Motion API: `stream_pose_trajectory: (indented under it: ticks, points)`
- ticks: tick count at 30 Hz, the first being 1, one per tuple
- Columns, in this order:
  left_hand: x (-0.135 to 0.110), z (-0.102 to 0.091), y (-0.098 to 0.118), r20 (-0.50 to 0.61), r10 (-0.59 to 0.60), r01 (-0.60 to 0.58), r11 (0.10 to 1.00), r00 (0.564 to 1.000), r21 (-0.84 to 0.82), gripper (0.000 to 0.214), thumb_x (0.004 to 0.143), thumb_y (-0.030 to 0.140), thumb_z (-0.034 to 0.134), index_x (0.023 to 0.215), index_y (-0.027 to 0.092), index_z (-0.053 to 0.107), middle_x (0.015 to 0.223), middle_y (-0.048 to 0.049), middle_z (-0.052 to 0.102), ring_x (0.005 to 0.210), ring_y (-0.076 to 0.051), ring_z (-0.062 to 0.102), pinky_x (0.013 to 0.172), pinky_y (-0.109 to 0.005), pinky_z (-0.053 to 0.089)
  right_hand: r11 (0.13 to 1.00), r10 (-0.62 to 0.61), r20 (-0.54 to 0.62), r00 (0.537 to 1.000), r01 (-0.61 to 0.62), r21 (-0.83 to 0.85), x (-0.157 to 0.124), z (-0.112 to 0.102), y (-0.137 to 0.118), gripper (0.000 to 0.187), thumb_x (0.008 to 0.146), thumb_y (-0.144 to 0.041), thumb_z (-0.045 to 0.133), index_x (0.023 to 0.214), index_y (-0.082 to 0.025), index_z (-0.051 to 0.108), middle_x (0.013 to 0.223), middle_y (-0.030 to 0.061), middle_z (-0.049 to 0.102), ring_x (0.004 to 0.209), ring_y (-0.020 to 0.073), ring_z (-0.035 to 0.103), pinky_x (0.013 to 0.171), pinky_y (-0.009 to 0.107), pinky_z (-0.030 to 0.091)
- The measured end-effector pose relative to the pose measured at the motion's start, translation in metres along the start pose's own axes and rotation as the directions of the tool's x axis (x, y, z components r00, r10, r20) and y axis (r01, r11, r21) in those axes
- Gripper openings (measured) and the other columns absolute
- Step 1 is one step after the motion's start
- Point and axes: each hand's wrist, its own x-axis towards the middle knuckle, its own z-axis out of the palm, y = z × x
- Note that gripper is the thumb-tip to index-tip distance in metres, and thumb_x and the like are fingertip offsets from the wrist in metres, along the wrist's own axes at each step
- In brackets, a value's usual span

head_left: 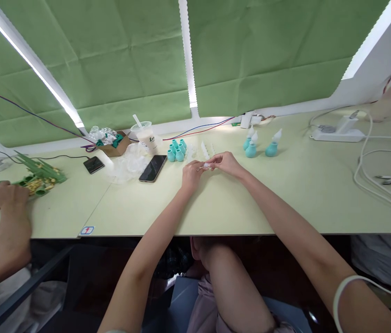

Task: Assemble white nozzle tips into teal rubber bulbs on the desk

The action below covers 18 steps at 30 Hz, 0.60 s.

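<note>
Above the table in front of me, my left hand [191, 175] and my right hand [228, 163] meet, fingertips pinched together. Between them is a small white translucent piece [207, 165], partly hidden by the fingers; its exact kind is too small to tell. Just beyond the hands lie white translucent parts [205, 151] in a row. To their left stands a cluster of several small teal vase-shaped holders [176, 151], open at the top. Right of my hands are three teal holders [271, 149] with white flame-shaped tips [277, 135] set in them.
A black phone [152, 168], clear plastic bags [128, 164], a drink cup [146, 137] and a cardboard box [115, 146] are on the left. A power strip [337, 134] with white cables lies right. At far left, another person's hands [9, 194] work by green-and-yellow artificial plants [40, 175].
</note>
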Motion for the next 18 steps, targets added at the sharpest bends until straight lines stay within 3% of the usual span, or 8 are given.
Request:
stream_pose_trajectory:
  ticks: [4, 7, 11, 14, 18]
  points:
    - [0.003, -0.001, 0.002, -0.020, -0.018, 0.016, 0.996, 1.000, -0.085, 0.016, 0.077, 0.027, 0.065, 0.090, 0.022, 0.072, 0.091, -0.0049, 0.069, 0.071, -0.014, 0.060, 0.069, -0.027, 0.046, 1.000, -0.005, 0.009, 1.000, 0.005, 0.001, 0.000, -0.002, -0.005, 0.023, 0.066, -0.035, 0.071, 0.081, -0.017, 0.071, 0.070, 0.0043, 0.069, 0.061, 0.0165, 0.065, 0.061, 0.027, 0.050]
    - [0.008, -0.001, 0.005, -0.063, -0.134, 0.114, 0.959, 0.989, -0.260, 0.021, 0.076, 0.033, 0.065, 0.091, 0.020, 0.072, 0.090, -0.0055, 0.070, 0.071, -0.014, 0.061, 0.068, -0.027, 0.049, 0.997, -0.040, -0.020, 0.999, 0.041, 0.070, 0.001, -0.001, -0.009, 0.030, 0.070, -0.037, 0.067, 0.094, -0.018, 0.067, 0.084, 0.0045, 0.069, 0.066, 0.0151, 0.066, 0.064, 0.026, 0.050]
    - [0.013, -0.001, 0.005, 0.037, -0.288, 0.254, 0.768, 0.957, -0.587, 0.036, 0.075, 0.042, 0.063, 0.097, 0.014, 0.068, 0.083, -0.0068, 0.070, 0.070, -0.015, 0.064, 0.067, -0.029, 0.053, 0.993, -0.058, -0.037, 0.998, 0.061, 0.097, 0.003, 0.004, -0.006, 0.040, 0.074, -0.042, 0.062, 0.108, -0.021, 0.062, 0.102, 0.0067, 0.066, 0.076, 0.0156, 0.064, 0.066, 0.028, 0.050]
    - [0.014, -0.002, 0.004, 0.110, -0.273, 0.269, 0.658, 0.956, -0.703, 0.046, 0.075, 0.046, 0.061, 0.106, 0.012, 0.064, 0.082, -0.0066, 0.070, 0.073, -0.016, 0.065, 0.067, -0.029, 0.054, 0.994, -0.084, -0.052, 0.995, 0.087, 0.065, 0.004, 0.010, -0.002, 0.045, 0.069, -0.041, 0.067, 0.109, -0.022, 0.062, 0.108, 0.0069, 0.065, 0.087, 0.0184, 0.062, 0.072, 0.031, 0.049]
    - [0.014, -0.003, 0.004, 0.164, -0.207, 0.259, 0.619, 0.965, -0.741, 0.056, 0.075, 0.047, 0.062, 0.119, 0.013, 0.056, 0.082, -0.0056, 0.070, 0.073, -0.015, 0.065, 0.067, -0.028, 0.054, 0.995, -0.076, -0.114, 0.991, 0.084, 0.063, 0.005, 0.015, -0.001, 0.045, 0.065, -0.035, 0.070, 0.107, -0.022, 0.063, 0.110, 0.0063, 0.064, 0.090, 0.0194, 0.061, 0.069, 0.030, 0.048]
